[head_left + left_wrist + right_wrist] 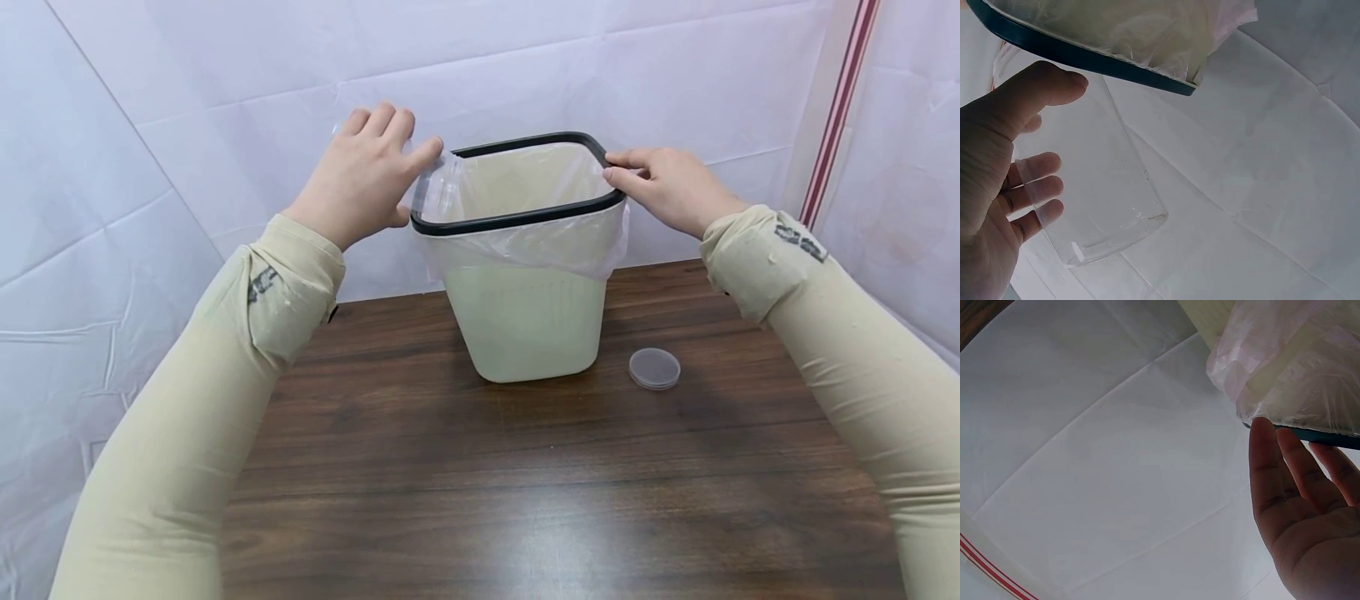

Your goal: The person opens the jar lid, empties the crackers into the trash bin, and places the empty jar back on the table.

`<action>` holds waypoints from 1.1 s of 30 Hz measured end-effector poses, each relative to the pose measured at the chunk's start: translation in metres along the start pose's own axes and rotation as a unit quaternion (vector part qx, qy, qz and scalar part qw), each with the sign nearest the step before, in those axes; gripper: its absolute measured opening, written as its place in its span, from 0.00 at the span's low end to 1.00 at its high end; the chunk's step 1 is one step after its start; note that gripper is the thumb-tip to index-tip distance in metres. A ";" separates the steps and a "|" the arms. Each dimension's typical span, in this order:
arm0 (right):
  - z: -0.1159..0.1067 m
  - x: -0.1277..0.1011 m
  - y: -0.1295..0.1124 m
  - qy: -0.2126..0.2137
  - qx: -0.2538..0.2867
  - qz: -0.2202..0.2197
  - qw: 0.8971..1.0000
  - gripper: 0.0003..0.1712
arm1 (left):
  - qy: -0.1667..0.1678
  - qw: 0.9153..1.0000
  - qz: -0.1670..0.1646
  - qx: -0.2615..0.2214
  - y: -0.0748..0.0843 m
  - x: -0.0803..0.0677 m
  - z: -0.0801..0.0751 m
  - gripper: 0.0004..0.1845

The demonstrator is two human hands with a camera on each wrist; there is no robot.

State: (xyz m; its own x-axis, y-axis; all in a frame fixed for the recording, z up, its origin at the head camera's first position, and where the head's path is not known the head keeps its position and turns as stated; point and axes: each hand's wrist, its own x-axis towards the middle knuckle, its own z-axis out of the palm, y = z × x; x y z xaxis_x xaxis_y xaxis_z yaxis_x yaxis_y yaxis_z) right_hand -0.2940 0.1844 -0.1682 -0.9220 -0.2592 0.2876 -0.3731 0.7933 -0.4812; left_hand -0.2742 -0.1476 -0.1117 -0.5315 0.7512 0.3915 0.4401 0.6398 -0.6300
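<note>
A pale green waste bin (525,325) with a black rim (517,221) stands at the back of the wooden table (480,500). A clear plastic liner (525,250) is folded over the rim. My left hand (367,171) holds a clear plastic cup (1104,187) tilted against the bin's left rim corner (1085,59), thumb on one side and fingers behind. My right hand (622,171) touches the right rim corner (1329,437) with straight fingers (1266,456) laid on the liner's edge.
A small round clear lid (655,368) lies flat on the table to the right of the bin. White sheeting (150,167) walls in the back and both sides. A red-striped pole (836,108) stands at the far right.
</note>
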 end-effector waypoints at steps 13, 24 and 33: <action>-0.001 0.000 0.001 -0.001 0.005 -0.002 1.000 0.33 | 0.005 0.999 -0.032 -0.023 0.000 -0.004 0.003 0.36; -0.002 -0.002 0.004 0.006 0.000 -0.002 1.000 0.32 | 0.014 0.998 -0.052 -0.035 0.002 -0.007 0.006 0.37; -0.003 -0.002 0.005 0.000 -0.003 -0.002 1.000 0.33 | 0.020 0.995 -0.079 -0.051 0.003 -0.012 0.009 0.37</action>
State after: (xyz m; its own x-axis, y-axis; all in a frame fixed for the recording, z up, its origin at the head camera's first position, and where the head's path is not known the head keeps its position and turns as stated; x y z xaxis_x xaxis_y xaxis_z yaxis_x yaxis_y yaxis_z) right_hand -0.2935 0.1909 -0.1692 -0.9208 -0.2617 0.2893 -0.3755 0.7957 -0.4753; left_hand -0.2731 -0.1556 -0.1246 -0.5713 0.6440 0.5088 0.4247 0.7624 -0.4881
